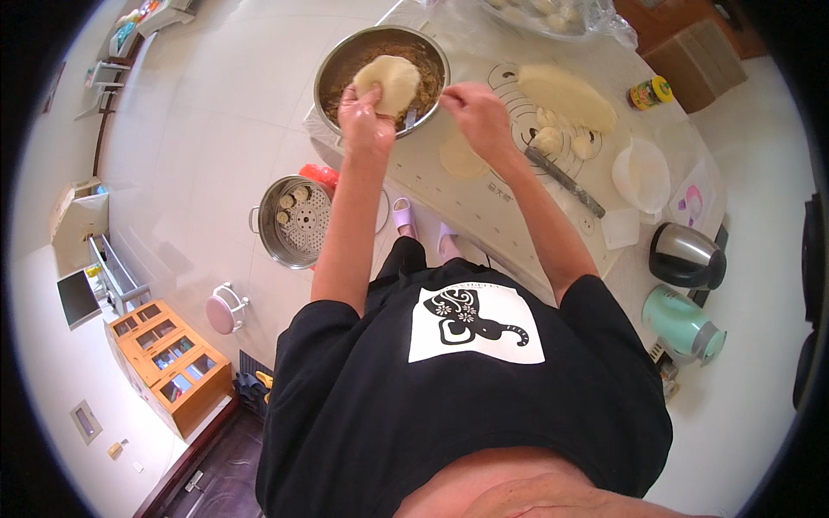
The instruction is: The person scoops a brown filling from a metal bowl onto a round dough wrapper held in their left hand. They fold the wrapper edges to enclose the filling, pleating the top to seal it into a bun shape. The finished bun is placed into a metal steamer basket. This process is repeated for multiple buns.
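My left hand [367, 123] holds a round, flat dough wrapper [387, 83] over a steel bowl [327, 58] of brown filling [427, 68]. What looks like a utensil handle [410, 119] shows at the bowl's near rim. My right hand [478, 116] is just right of the bowl with its fingers curled; whether they pinch anything cannot be told. Below it, another flat dough round [461, 155] lies on a marked pastry mat [473, 197]. Further right are a long slab of dough [567, 97], small dough pieces [548, 139] and a dark rolling pin [565, 181].
A steel steamer pot [259, 236] with several filled pieces [286, 201] stands left of my legs. On the right are a white bowl [641, 176], a lidded jar [649, 93], a steel kettle [686, 256] and a green kettle [680, 320]. A plastic bag of dough pieces [557, 16] lies at the far edge.
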A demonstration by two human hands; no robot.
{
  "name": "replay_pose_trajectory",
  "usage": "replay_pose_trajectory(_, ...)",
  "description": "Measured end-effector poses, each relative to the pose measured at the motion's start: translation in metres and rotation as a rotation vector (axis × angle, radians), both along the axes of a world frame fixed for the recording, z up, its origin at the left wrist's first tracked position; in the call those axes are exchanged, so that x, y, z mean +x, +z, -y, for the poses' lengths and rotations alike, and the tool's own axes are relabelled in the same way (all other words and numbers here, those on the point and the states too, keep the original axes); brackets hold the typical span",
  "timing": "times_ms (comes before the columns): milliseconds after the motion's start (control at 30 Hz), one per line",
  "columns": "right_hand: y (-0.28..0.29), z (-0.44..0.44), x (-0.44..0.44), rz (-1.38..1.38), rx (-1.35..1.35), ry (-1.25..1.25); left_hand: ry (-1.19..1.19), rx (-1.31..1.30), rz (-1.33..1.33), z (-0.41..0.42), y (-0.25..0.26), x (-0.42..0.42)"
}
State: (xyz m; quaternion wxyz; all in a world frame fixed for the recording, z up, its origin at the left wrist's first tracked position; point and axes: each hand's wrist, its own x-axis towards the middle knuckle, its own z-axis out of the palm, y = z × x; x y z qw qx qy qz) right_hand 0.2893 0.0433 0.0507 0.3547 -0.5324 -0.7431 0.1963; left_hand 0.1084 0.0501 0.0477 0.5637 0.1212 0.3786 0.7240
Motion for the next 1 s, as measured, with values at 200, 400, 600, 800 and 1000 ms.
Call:
replay_pose_trajectory(200,-0.019,-0.039,-0.075,0.697,-0.147,0.228,-0.017,0.027,0.493,-0.023,0.008,-0.073)
replay_pose_trajectory(400,-0.019,-0.059,-0.079,0.803,-0.203,0.284,-0.019,0.161,0.559,-0.016,-0.002,-0.086)
replay_pose_trajectory(600,-0.021,-0.085,-0.055,0.890,-0.032,0.428,-0.055,0.139,0.371,0.014,-0.012,-0.108)
replay_pose_trajectory(800,-0.015,-0.071,-0.057,0.684,-0.153,0.530,0.152,-0.178,0.248,0.044,-0.032,-0.136)
replay_pose_trajectory(1000,-0.037,-0.067,-0.054,0.332,-0.384,0.474,0.103,-0.170,0.338,0.049,-0.057,-0.137)
